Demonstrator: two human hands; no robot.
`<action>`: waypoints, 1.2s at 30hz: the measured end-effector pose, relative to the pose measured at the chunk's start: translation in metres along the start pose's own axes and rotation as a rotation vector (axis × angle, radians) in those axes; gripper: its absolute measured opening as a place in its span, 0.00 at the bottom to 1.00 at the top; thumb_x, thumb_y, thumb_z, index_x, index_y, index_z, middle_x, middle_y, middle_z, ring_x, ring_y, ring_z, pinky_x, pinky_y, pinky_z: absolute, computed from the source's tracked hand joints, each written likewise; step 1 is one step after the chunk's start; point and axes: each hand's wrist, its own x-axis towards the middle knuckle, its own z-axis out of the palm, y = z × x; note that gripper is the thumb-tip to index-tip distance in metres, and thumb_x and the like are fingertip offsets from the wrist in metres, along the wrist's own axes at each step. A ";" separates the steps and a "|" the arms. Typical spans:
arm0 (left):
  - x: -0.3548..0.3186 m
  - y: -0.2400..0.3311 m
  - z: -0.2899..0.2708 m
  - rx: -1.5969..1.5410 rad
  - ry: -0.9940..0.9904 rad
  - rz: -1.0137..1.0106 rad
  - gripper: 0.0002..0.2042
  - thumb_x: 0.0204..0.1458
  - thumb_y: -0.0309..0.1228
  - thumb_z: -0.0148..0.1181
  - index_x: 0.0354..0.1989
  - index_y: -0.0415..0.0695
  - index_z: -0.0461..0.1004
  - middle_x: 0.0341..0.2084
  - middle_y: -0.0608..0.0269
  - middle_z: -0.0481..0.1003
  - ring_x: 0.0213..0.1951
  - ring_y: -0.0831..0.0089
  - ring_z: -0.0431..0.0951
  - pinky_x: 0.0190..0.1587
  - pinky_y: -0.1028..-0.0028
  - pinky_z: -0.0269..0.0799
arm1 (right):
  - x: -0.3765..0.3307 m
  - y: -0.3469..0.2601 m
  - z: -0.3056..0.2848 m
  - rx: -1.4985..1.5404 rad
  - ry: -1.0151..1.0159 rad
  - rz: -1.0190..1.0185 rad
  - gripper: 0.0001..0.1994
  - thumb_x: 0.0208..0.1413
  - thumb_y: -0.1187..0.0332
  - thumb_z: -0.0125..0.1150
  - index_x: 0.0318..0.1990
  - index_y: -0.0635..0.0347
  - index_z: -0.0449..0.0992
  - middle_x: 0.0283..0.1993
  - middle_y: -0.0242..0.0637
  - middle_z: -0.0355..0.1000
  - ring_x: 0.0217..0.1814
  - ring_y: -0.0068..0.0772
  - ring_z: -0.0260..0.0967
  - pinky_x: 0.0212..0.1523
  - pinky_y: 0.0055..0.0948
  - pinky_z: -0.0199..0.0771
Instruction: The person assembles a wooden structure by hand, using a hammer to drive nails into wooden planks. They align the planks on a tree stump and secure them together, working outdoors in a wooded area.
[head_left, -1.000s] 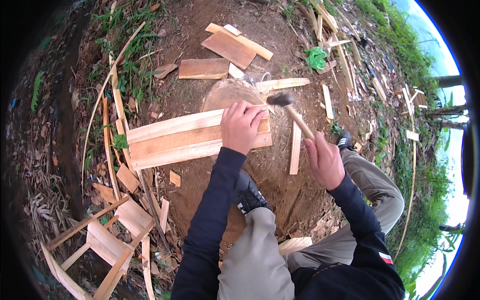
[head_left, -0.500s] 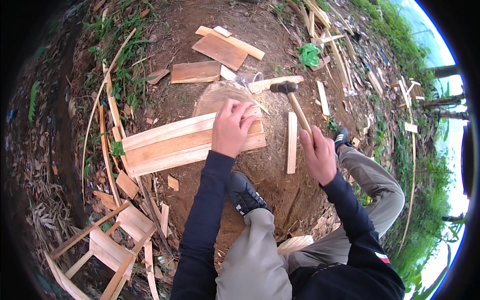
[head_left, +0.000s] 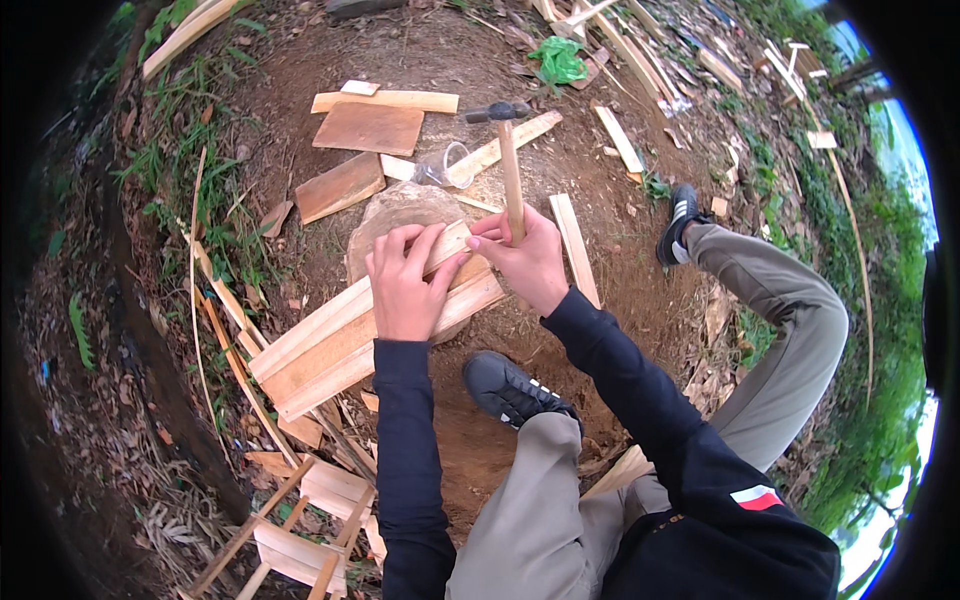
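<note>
My left hand lies over the end of a long pale assembly of wooden slats, its fingers curled over the upper slat. That end rests on a round tree stump, and the far left end angles down toward loose wood. In my right hand stands a hammer, its wooden handle upright and its dark metal head away from me. The right thumb and fingertips also reach the corner of the upper slat, close to my left fingers. Anything small between those fingertips is too small to make out.
Reddish boards and a clear plastic cup lie beyond the stump. A loose slat is right of my hand. A green plastic bag lies farther off. Slatted wooden frames stand at lower left, and my shoe is near.
My right hand has brought the hammer leftward to the slat's corner, beside my left hand. The slat assembly has tilted, its left end lower in view. The whole view has shifted.
</note>
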 end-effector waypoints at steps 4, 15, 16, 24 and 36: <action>-0.003 -0.005 0.002 -0.012 -0.019 -0.005 0.20 0.48 0.41 0.73 0.48 0.47 0.81 0.43 0.63 0.74 0.49 0.62 0.72 0.54 0.62 0.64 | -0.005 -0.005 0.003 0.003 0.027 0.001 0.09 0.48 0.76 0.76 0.35 0.64 0.80 0.31 0.34 0.80 0.32 0.20 0.78 0.35 0.24 0.79; 0.001 -0.001 0.000 -0.027 -0.025 0.014 0.20 0.46 0.33 0.75 0.49 0.43 0.81 0.41 0.57 0.75 0.47 0.57 0.74 0.51 0.60 0.71 | -0.008 -0.013 -0.001 0.028 -0.001 0.055 0.15 0.47 0.78 0.76 0.30 0.60 0.69 0.37 0.39 0.82 0.39 0.22 0.80 0.39 0.24 0.81; 0.001 -0.002 0.000 -0.014 -0.026 0.017 0.21 0.46 0.33 0.76 0.49 0.43 0.81 0.41 0.57 0.75 0.47 0.57 0.74 0.51 0.61 0.71 | -0.008 -0.013 -0.002 0.034 -0.026 0.074 0.18 0.48 0.79 0.75 0.27 0.58 0.64 0.39 0.40 0.82 0.41 0.22 0.80 0.40 0.24 0.81; 0.001 -0.005 0.002 -0.044 -0.076 0.012 0.22 0.44 0.36 0.77 0.49 0.44 0.81 0.42 0.60 0.75 0.46 0.59 0.74 0.52 0.61 0.69 | -0.009 0.007 -0.018 0.180 -0.142 0.070 0.17 0.49 0.80 0.73 0.30 0.58 0.64 0.44 0.40 0.81 0.46 0.23 0.78 0.46 0.24 0.80; 0.002 -0.005 -0.001 0.026 -0.097 0.042 0.22 0.45 0.30 0.76 0.50 0.45 0.81 0.42 0.59 0.77 0.46 0.61 0.77 0.52 0.65 0.72 | -0.013 0.010 -0.014 0.198 -0.061 0.051 0.21 0.48 0.81 0.72 0.27 0.54 0.59 0.40 0.40 0.83 0.41 0.18 0.76 0.40 0.23 0.78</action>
